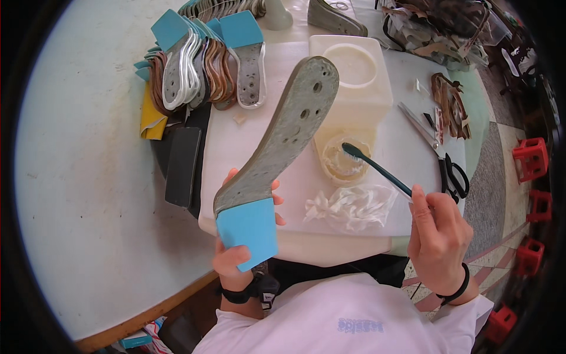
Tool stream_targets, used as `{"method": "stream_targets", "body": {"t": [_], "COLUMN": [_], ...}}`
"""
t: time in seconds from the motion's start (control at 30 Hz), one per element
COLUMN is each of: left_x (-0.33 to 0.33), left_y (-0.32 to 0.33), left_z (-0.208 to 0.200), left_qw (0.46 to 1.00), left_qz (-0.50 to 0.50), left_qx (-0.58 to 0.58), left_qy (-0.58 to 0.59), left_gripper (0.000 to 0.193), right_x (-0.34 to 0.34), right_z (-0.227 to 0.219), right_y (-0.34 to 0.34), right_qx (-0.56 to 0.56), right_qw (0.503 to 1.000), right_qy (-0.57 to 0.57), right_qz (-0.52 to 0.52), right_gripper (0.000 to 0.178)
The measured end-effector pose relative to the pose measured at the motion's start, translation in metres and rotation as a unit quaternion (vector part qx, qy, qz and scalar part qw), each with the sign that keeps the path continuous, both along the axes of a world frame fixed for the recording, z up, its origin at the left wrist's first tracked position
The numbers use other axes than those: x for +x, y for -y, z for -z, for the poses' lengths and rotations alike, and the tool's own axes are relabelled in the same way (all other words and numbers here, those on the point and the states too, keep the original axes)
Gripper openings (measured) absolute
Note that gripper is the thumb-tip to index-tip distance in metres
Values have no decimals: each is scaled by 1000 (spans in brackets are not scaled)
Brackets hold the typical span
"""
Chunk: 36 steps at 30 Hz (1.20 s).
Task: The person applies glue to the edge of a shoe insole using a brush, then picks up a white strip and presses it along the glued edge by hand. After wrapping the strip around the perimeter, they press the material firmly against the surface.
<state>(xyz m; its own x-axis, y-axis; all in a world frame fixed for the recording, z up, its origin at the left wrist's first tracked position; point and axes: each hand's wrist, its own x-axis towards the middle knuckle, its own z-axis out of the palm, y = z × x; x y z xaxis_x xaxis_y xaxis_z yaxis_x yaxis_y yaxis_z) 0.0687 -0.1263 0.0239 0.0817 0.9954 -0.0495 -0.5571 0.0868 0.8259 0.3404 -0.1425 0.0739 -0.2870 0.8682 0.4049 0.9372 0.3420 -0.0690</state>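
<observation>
Insole board (283, 133): grey, shoe-shaped, pierced by several round holes, with a bright blue heel piece (249, 231) at its near end. Held in the left hand (236, 256) by the blue end, tilted, toe pointing up and away to the right.

Brush (377, 169): slim, dark teal handle, toothbrush-like, gripped by the right hand (439, 236) at the handle's near end. Its head reaches out to the left of that hand, bristles over a small round glue pot (345, 168) just right of the board.
</observation>
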Motion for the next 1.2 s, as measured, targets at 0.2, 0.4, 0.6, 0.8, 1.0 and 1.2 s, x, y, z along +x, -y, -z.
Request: {"method": "stream_targets", "body": {"t": [0.2,0.4,0.6,0.8,1.0,1.2], "left_x": [3,8,12,14,11,22], "left_y": [-1,2,2,1,9,4], "left_z": [0,0,0,-4,-5,-11], "left_qw": [999,993,989,992,995,997], "left_qz": [-19,-54,-73,-57,-40,8], "left_qx": [-13,-16,-6,-23,-38,-19], "left_qy": [-38,-100,-131,-109,-85,-75], "left_gripper": [105,97,90,96,100,90], "right_x": [-18,-30,-33,-21,-2,8], "right_z": [-11,-13,-16,-20,-7,10], "right_y": [-9,-18,-21,-19,-9,0], "right_qx": [-23,-18,-15,-23,-99,-134], "right_qw": [997,993,991,997,987,961], "right_qy": [68,116,131,69,-128,-228], "right_qz": [6,-2,-8,10,13,75], "right_gripper": [38,31,28,29,24,22]}}
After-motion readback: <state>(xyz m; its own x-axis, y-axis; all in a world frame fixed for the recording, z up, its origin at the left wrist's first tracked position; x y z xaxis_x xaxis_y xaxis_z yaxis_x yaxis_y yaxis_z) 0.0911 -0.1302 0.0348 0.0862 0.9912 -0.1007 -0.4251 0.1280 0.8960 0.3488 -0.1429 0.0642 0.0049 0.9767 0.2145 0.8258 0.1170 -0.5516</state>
